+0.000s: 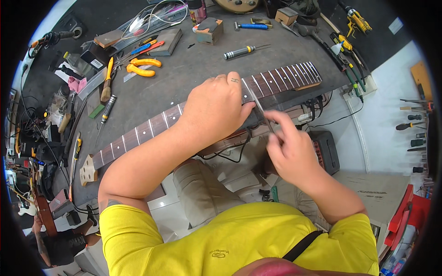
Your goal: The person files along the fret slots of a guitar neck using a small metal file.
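A guitar neck (136, 136) with a dark fretboard and pale headstock lies diagonally across the dark workbench (179, 69). My left hand (214, 103) grips the middle of the neck from above, fingers curled over it. In my right hand (292, 149), slightly blurred, is a thin metal file-like bar (257, 102), held between thumb and fingers and angled across the fretboard just right of my left hand.
Behind the neck lie a screwdriver (238, 52), yellow pliers (143, 70), a brush (107, 80) and blocks (209, 32). Cables (340, 117) hang at the right near a black box (326, 152). Wall tools (412, 126) line the right. Another person's arm (41, 244) shows at lower left.
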Demonstrator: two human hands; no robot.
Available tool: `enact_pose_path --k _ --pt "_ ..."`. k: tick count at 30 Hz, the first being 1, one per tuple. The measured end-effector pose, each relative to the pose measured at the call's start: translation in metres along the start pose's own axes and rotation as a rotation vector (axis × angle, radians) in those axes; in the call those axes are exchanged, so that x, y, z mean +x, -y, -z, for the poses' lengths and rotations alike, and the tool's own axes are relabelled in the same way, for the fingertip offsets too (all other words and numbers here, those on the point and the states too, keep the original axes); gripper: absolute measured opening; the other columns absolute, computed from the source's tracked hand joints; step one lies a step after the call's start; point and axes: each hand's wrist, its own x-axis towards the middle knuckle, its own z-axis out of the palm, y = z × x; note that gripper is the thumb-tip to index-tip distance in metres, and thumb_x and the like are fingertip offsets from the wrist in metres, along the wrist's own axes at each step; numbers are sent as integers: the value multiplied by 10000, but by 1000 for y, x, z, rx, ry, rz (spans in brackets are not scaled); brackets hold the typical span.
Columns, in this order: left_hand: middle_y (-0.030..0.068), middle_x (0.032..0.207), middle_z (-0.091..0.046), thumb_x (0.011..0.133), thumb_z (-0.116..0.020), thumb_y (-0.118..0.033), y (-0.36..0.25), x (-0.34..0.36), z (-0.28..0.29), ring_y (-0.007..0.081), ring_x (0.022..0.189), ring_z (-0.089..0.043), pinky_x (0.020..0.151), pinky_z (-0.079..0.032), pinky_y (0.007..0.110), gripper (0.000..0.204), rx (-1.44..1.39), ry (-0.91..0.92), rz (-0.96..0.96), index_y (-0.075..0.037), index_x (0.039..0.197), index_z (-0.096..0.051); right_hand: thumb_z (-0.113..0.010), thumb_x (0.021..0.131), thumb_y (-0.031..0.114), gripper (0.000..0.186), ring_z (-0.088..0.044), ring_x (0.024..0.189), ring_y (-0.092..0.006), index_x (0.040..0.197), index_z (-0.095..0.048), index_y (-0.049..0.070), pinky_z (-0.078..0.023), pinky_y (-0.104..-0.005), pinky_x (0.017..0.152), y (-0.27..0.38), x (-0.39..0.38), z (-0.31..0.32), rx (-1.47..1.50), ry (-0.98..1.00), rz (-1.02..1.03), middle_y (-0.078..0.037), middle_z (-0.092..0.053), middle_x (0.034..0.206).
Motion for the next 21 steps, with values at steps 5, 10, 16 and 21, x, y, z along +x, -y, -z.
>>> enact_pose_path --k 5,10,16,21 --pt "239 997 -759 901 -879 -374 1 -3 3 445 933 -769 803 -634 507 535 -65 -10 56 33 1135 -623 -599 983 -7 491 -481 548 -128 1472 -590 38 -398 -320 566 -32 -33 36 62 2 12 -38 -509 625" --pt "228 1038 -772 907 -877 -438 -6 0 6 423 1014 -775 871 -634 500 576 -27 61 124 28 1150 -642 -528 1051 -36 530 -443 767 -9 1580 -513 -18 -345 -196 724 -59 1 61 293 -134 77 48 -579 897" --pt "179 997 -751 864 -903 -461 -8 -15 12 390 966 -764 816 -614 478 576 -46 39 90 -11 1145 -678 -552 1112 34 503 -408 776 -23 1607 -491 -33 -324 -213 732 -77 79 67 394 -56 273 47 -536 890" --pt "142 1003 -747 828 -913 -491 4 -42 28 347 993 -761 817 -611 453 606 23 51 146 -30 1148 -681 -565 1104 84 471 -406 714 -29 1552 -528 -56 -316 -228 684 -53 128 43 435 101 367 56 -472 800"
